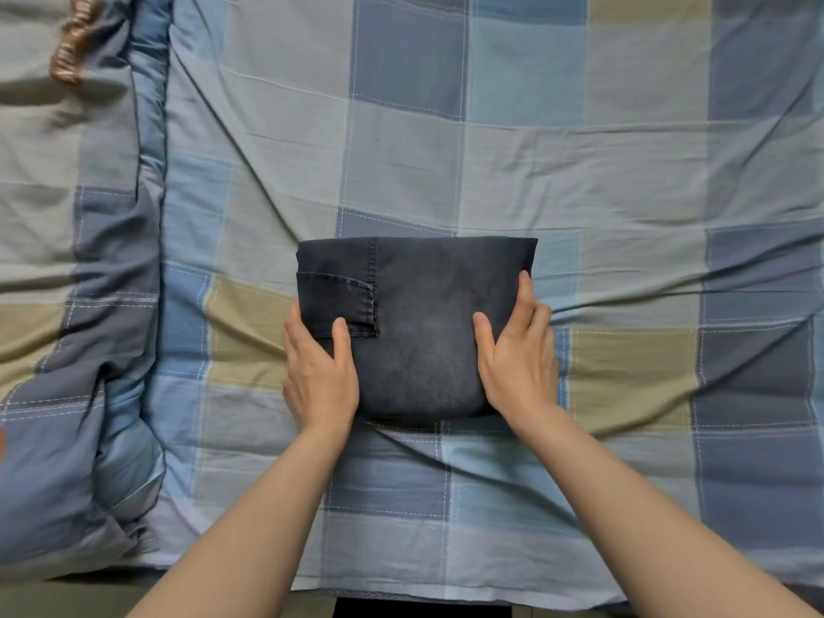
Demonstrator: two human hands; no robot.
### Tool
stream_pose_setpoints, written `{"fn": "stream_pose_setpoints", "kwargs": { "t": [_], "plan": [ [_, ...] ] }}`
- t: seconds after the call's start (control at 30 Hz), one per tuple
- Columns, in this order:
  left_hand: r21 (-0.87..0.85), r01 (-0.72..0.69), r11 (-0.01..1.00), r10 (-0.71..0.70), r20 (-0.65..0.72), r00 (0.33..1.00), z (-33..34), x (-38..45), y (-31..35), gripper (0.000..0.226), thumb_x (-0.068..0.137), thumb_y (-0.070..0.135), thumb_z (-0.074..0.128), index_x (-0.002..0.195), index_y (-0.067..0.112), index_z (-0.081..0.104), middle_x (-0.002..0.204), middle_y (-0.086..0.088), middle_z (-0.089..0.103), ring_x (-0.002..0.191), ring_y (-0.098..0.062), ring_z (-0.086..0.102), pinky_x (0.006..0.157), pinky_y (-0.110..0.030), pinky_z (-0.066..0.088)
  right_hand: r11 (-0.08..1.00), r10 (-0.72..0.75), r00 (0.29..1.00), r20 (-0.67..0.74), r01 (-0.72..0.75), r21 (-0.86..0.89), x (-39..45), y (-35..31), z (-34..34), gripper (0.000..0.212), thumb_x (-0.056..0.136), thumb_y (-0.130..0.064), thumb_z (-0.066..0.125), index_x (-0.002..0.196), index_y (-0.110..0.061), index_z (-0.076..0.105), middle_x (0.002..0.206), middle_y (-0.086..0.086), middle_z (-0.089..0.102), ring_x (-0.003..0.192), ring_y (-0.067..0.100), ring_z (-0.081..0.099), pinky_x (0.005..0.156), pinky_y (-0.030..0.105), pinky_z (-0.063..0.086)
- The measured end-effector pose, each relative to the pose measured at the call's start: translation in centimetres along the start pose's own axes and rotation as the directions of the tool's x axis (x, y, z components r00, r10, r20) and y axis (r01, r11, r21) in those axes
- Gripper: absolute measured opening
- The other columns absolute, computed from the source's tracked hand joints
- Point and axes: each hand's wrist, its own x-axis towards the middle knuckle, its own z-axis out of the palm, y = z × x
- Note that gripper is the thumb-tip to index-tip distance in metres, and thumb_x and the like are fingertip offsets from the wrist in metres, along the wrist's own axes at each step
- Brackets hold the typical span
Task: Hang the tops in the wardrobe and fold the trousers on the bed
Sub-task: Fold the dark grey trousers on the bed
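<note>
A bunched checked quilt (111,305) borders the left of the checked blue bed sheet (579,171). The left hand (319,376) and right hand (519,363) clasp the sides of the folded dark denim trousers (419,323) lying mid-bed; folding looks nearly complete. No tops or wardrobe show. Open sheet lies rightward.

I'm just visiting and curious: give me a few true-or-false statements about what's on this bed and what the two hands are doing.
1. The dark trousers lie folded into a compact bundle on the checked bedsheet. True.
2. Only one hand touches the trousers. False: the left hand and the right hand hold opposite sides.
3. A rumpled quilt lies bunched along the left of the bed. True.
4. The trousers are bright red. False: they are dark grey denim.
5. A pocket shows near the left thumb. True.
</note>
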Motion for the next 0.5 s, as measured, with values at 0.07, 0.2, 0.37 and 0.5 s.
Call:
{"fn": "stream_pose_setpoints", "kwargs": {
  "t": [0.07,0.2,0.37,0.5],
  "plan": [
    [0.018,-0.003,1.0,0.004,-0.037,0.999,0.5,-0.1,-0.3,0.053,0.095,0.051,0.041,0.142,0.03,0.028,0.142,-0.003,0.052,0.112,-0.036,0.058,0.082,-0.043,0.043,1.0,-0.003,1.0,-0.004,0.003,-0.003,0.2,0.3,0.6,0.075,0.09,-0.057,0.036,0.152,-0.024,0.011,0.124,0.014,0.041,0.094,0.042,0.055,0.072,0.049,0.048],
    [-0.059,-0.011,0.998,0.005,-0.094,0.996,0.8,0.1,-0.4,0.046,0.095,0.046,0.047,0.135,0.027,0.036,0.137,0.0,0.058,0.113,-0.03,0.059,0.084,-0.038,0.042,0.999,-0.013,1.0,0.003,0.013,0.051,0.4,0.8,0.4,0.072,0.09,-0.059,0.033,0.151,-0.026,0.014,0.122,0.01,0.044,0.085,0.042,0.058,0.07,0.049,0.048],
    [-0.205,-0.046,0.978,0.02,-0.126,0.992,-0.4,-0.6,0.9,0.039,0.093,0.04,0.054,0.128,0.03,0.042,0.128,0.001,0.062,0.111,-0.022,0.061,0.09,-0.039,0.048,0.996,-0.04,0.998,-0.041,0.043,0.078,-0.4,1.1,-1.3,0.067,0.094,-0.05,0.043,0.15,-0.023,0.021,0.121,0.01,0.048,0.086,0.039,0.059,0.07,0.049,0.05],
    [-0.217,-0.074,0.973,0.046,-0.13,0.99,-2.1,-2.7,1.9,0.036,0.093,0.036,0.056,0.126,0.034,0.044,0.124,0.0,0.063,0.11,-0.021,0.061,0.091,-0.041,0.048,0.991,-0.068,0.995,-0.071,0.075,0.107,-2.0,1.3,-3.5,0.062,0.094,-0.043,0.05,0.148,-0.02,0.029,0.123,0.012,0.05,0.093,0.041,0.059,0.07,0.048,0.05]
  ]
}}
